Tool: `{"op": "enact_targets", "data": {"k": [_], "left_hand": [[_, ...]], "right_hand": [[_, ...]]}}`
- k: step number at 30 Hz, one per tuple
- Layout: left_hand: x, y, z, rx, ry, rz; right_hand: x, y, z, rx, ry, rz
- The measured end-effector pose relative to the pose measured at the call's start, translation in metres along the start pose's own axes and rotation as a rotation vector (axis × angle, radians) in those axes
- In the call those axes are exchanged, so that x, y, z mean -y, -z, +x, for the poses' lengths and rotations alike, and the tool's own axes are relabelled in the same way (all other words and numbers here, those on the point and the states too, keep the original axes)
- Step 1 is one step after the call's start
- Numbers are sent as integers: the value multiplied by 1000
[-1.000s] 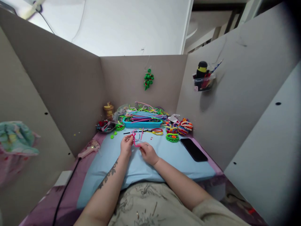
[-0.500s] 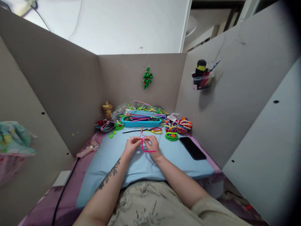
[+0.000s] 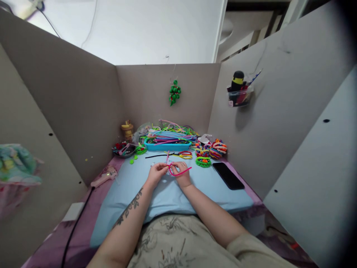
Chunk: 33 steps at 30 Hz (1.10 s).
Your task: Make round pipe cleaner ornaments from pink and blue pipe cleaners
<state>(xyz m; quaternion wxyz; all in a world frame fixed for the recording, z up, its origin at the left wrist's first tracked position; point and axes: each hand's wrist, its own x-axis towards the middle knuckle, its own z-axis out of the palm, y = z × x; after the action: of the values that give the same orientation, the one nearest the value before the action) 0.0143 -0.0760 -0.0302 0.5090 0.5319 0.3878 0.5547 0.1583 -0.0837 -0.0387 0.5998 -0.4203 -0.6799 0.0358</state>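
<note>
A pink pipe cleaner is bent into a loop between both my hands, over a light blue pillow on my lap. My left hand pinches the left part of the loop with its fingers closed. My right hand is closed on the right part, and a free pink end sticks out to the right past it. The two hands almost touch.
A blue tray piled with coloured pipe cleaners stands at the back. Finished coloured rings lie to its right, a black phone nearer me, a pink glue gun at left. Grey partition walls close in three sides.
My right hand has moved up and left to meet my left hand. The pink pipe cleaner has been bent round, and its free end now points up to the right.
</note>
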Motion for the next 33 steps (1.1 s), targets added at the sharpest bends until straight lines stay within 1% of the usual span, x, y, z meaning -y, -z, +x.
{"op": "enact_targets", "data": {"k": [7, 14, 17, 25, 29, 33], "left_hand": [[0, 2, 1, -81, -1, -16], [-2, 1, 1, -122, 41, -61], [-4, 1, 0, -116, 34, -58], [-3, 2, 1, -71, -20, 0], [-2, 2, 1, -92, -24, 0], [1, 2, 3, -128, -42, 11]], "right_hand": [[3, 3, 0, 39, 92, -33], [1, 1, -1, 117, 90, -96], [-3, 0, -1, 134, 99, -85], [-5, -1, 0, 177, 58, 0], [0, -2, -1, 170, 32, -2], [6, -2, -3, 101, 61, -81]]}}
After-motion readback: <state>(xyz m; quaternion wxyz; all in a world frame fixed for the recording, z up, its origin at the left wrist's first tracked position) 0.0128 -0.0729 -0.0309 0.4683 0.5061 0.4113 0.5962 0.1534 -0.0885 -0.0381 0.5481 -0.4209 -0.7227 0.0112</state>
